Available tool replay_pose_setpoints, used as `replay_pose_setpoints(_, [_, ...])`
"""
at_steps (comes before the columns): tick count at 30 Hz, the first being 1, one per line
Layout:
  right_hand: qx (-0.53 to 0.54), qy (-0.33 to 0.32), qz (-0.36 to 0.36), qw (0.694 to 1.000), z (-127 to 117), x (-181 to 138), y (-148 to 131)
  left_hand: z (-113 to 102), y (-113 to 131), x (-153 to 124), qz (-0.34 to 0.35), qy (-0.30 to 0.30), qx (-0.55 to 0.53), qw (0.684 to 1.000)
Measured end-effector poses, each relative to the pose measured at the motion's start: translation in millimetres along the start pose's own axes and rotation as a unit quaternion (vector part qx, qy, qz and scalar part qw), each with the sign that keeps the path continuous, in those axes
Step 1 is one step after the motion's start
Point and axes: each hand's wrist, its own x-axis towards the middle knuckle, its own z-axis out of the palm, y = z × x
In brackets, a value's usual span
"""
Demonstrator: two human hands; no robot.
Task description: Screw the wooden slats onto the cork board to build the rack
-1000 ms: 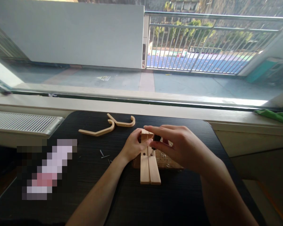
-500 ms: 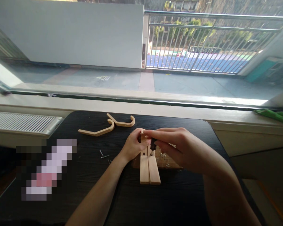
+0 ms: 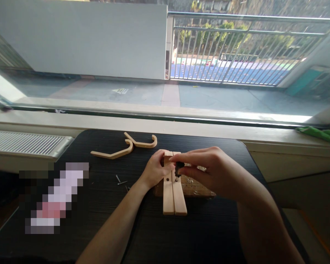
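Two pale wooden slats lie side by side, the left slat (image 3: 168, 200) against the right slat (image 3: 180, 201). Their far part rests on a brown block wrapped in clear plastic (image 3: 199, 189). My left hand (image 3: 154, 170) is closed around the far part of the slats from the left, thumb across the top. In my right hand (image 3: 209, 170) is a small black-handled screwdriver (image 3: 178, 168), pinched between fingers and thumb. It stands nearly upright, its tip at a hole in the right slat. A dark round spot shows at the matching place on the left slat.
Two bent wooden hook-ended pieces, a near one (image 3: 112, 156) and a far one (image 3: 144, 145), lie on the black table (image 3: 99, 205). Several screws (image 3: 121, 181) lie left of my left hand. A blurred-out item (image 3: 63, 194) is farther left. Behind are a windowsill and a radiator (image 3: 27, 143).
My right fingers have shifted slightly around the screwdriver handle, and the far end of the right slat shows more. My left hand and the slats keep their place.
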Motion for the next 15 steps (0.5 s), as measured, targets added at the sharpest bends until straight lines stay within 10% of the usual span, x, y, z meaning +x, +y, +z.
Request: replay_pose_setpoints(15, [-0.034,0.017,0.019,0.999,0.3,-2.5,2.1,1.0,-5.4,-0.2,-0.002,0.002,-0.007,1.000])
